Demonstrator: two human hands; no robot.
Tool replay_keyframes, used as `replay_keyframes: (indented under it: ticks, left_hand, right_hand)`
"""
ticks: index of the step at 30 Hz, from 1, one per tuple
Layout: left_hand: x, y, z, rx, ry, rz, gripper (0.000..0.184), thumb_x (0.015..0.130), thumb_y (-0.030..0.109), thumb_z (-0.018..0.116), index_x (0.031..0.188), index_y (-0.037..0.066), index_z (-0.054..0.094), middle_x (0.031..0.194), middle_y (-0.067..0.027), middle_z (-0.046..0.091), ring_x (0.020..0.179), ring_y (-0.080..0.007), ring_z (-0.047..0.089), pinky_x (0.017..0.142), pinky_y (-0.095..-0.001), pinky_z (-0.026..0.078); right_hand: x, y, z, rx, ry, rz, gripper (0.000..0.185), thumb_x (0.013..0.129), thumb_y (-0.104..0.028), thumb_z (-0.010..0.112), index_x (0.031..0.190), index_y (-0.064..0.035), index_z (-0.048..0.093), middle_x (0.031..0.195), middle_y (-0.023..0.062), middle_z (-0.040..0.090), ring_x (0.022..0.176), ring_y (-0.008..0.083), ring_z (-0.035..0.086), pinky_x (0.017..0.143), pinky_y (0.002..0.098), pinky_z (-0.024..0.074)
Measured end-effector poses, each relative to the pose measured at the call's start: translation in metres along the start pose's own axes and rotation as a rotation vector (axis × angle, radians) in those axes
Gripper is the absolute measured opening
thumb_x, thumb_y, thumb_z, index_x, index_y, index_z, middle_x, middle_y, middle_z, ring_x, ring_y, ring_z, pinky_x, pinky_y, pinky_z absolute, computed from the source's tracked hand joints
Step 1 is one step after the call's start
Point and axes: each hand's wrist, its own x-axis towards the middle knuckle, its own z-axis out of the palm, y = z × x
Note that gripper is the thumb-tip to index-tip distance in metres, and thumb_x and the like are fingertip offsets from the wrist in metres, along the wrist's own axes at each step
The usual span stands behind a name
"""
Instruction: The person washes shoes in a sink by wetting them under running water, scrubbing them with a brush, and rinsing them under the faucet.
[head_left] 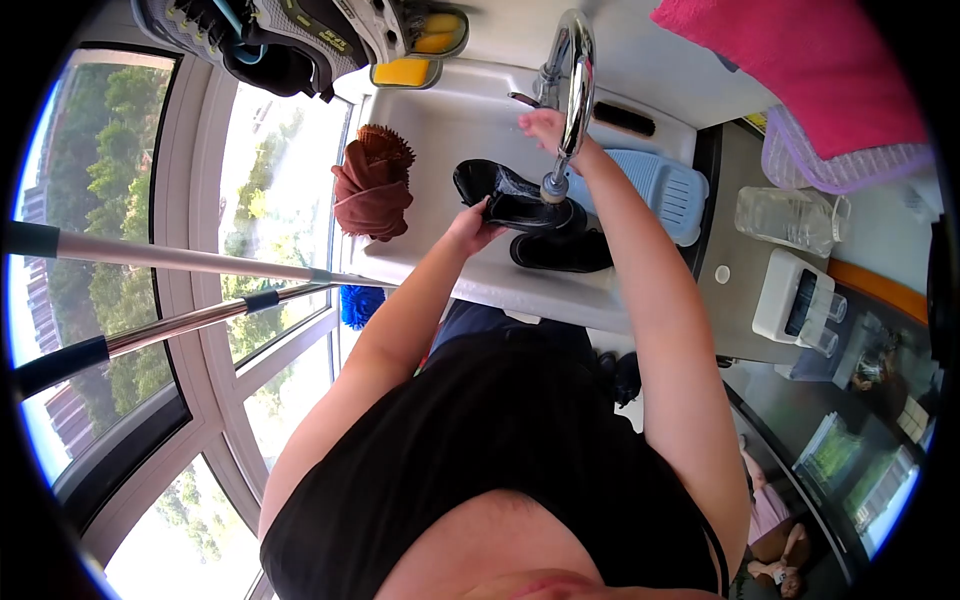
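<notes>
My left hand point(476, 229) grips the edge of a wet black shoe point(470, 182), tilted over the white sink point(425, 110) under the tap's spout. Whitish foam or water shows along the shoe's opening. Beside the chrome tap point(580, 75), my right hand point(543, 128) is raised with its fingers loosely apart, close to the tap's lever point(523, 99). No object shows in it. A second black shoe point(562, 251) lies in the sink just below the held one. Whether water is flowing from the spout I cannot tell.
A blue washboard point(655, 190) and a dark brush point(624, 119) lie at the sink's right. Brown cloth point(372, 200) hangs over its left rim. Several shoes point(300, 40) stand at the back left. Two poles point(200, 250) cross the left side. A clear plastic container point(785, 218) sits on the right counter.
</notes>
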Motion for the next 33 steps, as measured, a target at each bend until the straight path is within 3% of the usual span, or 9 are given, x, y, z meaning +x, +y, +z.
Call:
replay_keyframes:
  ticks: [3,6,8,12,18,22,25,28,33]
  left_hand:
    - [-0.02,0.025,0.002,-0.051,-0.045,0.191,0.032,0.104,0.025,0.053,0.127,0.004,0.056,0.121,-0.0112,0.065,0.11,-0.0269,0.065,0.097,-0.0452,0.054]
    - [-0.031,0.032,0.008,-0.044,-0.136,0.376,0.035,0.106,0.025,0.049,0.134,0.003,0.052,0.13,-0.0125,0.061,0.12,-0.0266,0.06,0.108,-0.0441,0.046]
    - [-0.029,0.036,0.007,-0.025,-0.2,0.402,0.036,0.103,0.022,0.053,0.134,0.003,0.052,0.132,-0.0121,0.06,0.123,-0.0271,0.057,0.111,-0.0452,0.042]
    - [-0.034,0.063,0.021,0.05,-0.391,0.398,0.041,0.094,0.011,0.057,0.134,0.002,0.052,0.137,-0.0101,0.057,0.131,-0.0277,0.05,0.114,-0.0456,0.035]
    - [-0.079,0.081,0.034,0.006,-0.628,0.348,0.06,0.09,0.035,0.054,0.144,0.009,0.048,0.145,-0.0127,0.052,0.133,-0.033,0.047,0.112,-0.061,0.032]
    - [-0.095,0.078,0.061,-0.185,-0.239,0.287,0.054,0.098,0.042,0.044,0.138,0.007,0.052,0.14,-0.0163,0.055,0.128,-0.0363,0.052,0.109,-0.0593,0.039]
    - [-0.082,0.08,0.067,-0.355,-0.098,0.383,0.051,0.098,0.04,0.045,0.134,0.005,0.056,0.134,-0.0174,0.06,0.124,-0.0362,0.056,0.109,-0.0549,0.041]
    - [-0.076,0.066,0.073,-0.411,-0.157,0.35,0.05,0.098,0.039,0.046,0.13,0.003,0.059,0.129,-0.0175,0.064,0.12,-0.0357,0.059,0.111,-0.0519,0.04]
    - [-0.06,0.043,0.083,-0.509,-0.194,0.313,0.044,0.099,0.034,0.044,0.127,0.005,0.062,0.13,-0.0165,0.064,0.122,-0.0353,0.057,0.113,-0.0524,0.038]
  right_hand:
    - [-0.071,0.047,-0.028,-0.462,0.189,0.359,0.05,0.089,-0.051,0.066,0.108,-0.0049,0.067,0.105,0.0093,0.071,0.09,0.0244,0.068,0.074,0.0393,0.0532]
    - [-0.127,0.039,-0.001,-0.04,0.225,0.743,0.056,0.09,-0.051,0.067,0.124,-0.0079,0.058,0.11,0.0124,0.068,0.095,0.0297,0.067,0.076,0.0421,0.0551]
    - [-0.139,0.032,0.009,1.068,0.001,0.835,0.054,0.091,-0.036,0.072,0.134,-0.0123,0.049,0.115,0.0131,0.063,0.099,0.0291,0.066,0.078,0.0429,0.0558]
    - [-0.14,0.042,0.037,0.963,0.055,0.714,0.06,0.086,-0.015,0.078,0.137,-0.0151,0.047,0.122,0.0096,0.059,0.108,0.0245,0.061,0.091,0.0397,0.0527]
    - [-0.14,0.027,0.04,0.439,0.371,0.174,0.088,0.065,0.004,0.086,0.139,-0.0156,0.042,0.131,0.0034,0.053,0.122,0.0195,0.05,0.105,0.0366,0.0419]
    - [-0.151,0.034,0.034,0.164,0.217,0.038,0.09,0.069,-0.007,0.088,0.144,-0.0164,0.039,0.133,0.0035,0.051,0.124,0.0194,0.049,0.107,0.0413,0.0407]
    - [-0.153,0.05,0.032,0.862,0.006,0.331,0.078,0.085,-0.035,0.079,0.148,-0.0169,0.037,0.143,0.0069,0.048,0.133,0.0279,0.046,0.109,0.0581,0.0357]
    - [-0.156,0.052,0.056,1.201,0.087,0.468,0.073,0.088,-0.03,0.077,0.148,-0.0171,0.039,0.146,0.0073,0.048,0.133,0.0313,0.048,0.107,0.0608,0.038]
    - [-0.14,0.044,0.088,1.362,0.176,0.348,0.051,0.098,-0.04,0.06,0.138,-0.0088,0.054,0.136,0.0109,0.06,0.126,0.0291,0.056,0.109,0.0502,0.0427]
